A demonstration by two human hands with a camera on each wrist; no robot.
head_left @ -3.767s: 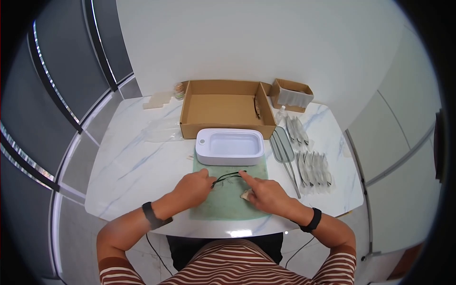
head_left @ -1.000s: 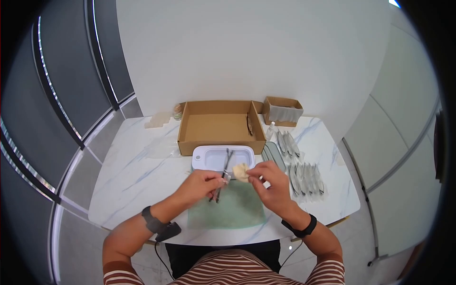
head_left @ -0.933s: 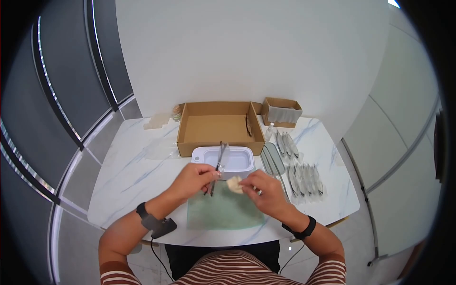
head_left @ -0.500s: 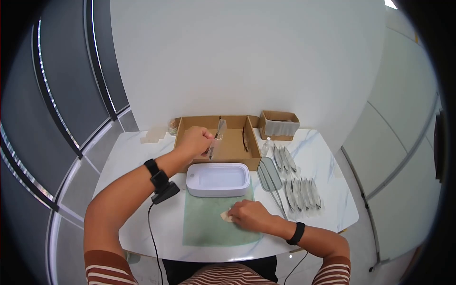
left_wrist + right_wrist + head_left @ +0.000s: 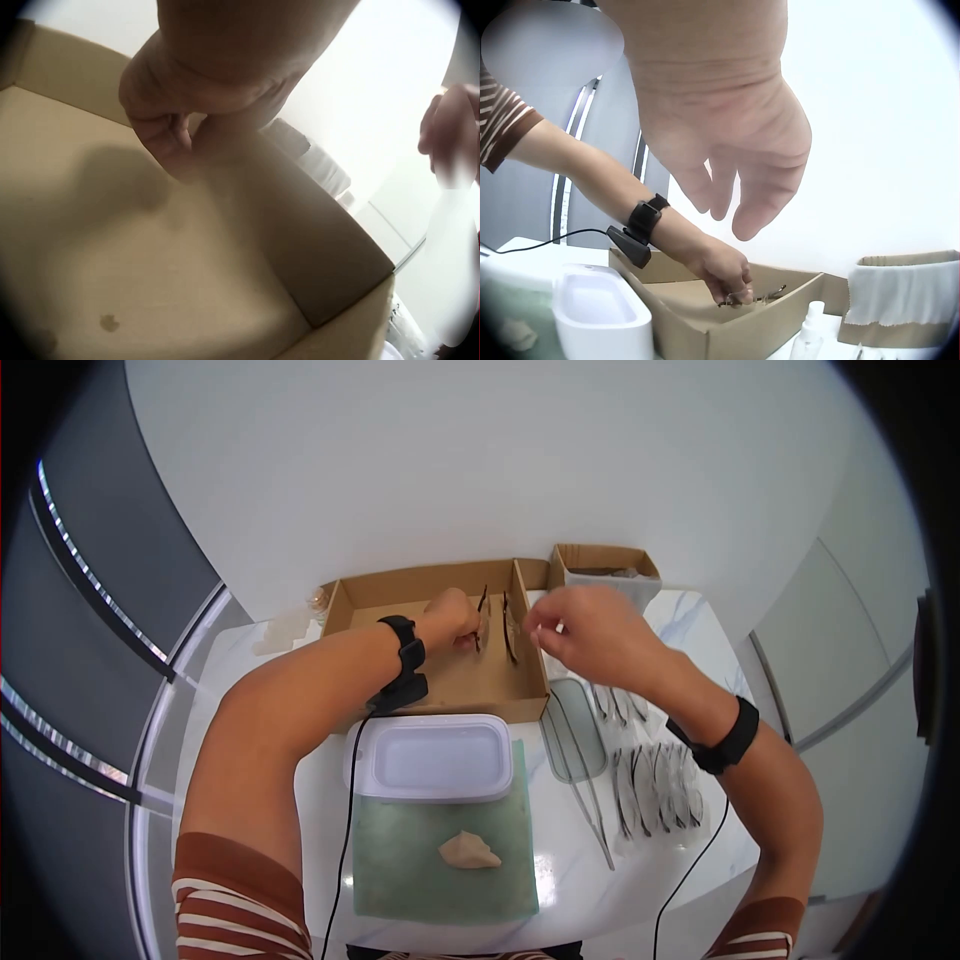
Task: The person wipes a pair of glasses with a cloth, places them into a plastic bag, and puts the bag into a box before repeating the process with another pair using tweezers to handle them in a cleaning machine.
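Note:
My left hand (image 5: pixel 452 622) reaches down inside the cardboard box (image 5: pixel 395 582) and pinches a pair of eyeglasses (image 5: pixel 484 605), upright with dark temples folded. A second pair of eyeglasses (image 5: pixel 508 630) lies beside it, along the box's right wall. In the left wrist view the left hand (image 5: pixel 202 90) hides what it holds. My right hand (image 5: pixel 600 632) hangs in the air right of the box; the right wrist view shows its fingers (image 5: pixel 754 214) loosely bent around nothing. A crumpled beige cloth (image 5: pixel 468 851) lies on the green mat (image 5: pixel 400 880).
A white ultrasonic-cleaner-like tub (image 5: pixel 503 760) stands between mat and box. Right of it lie a grey-green tray (image 5: pixel 572 745) with long metal rods, and several bagged eyeglasses (image 5: pixel 655 790). A small cardboard box (image 5: pixel 605 557) with white cloth over its edge stands at the back right.
The left hand has carried the eyeglasses forward from above the mat and down into the box. The right hand has let go of the cloth on the mat and risen forward and right.

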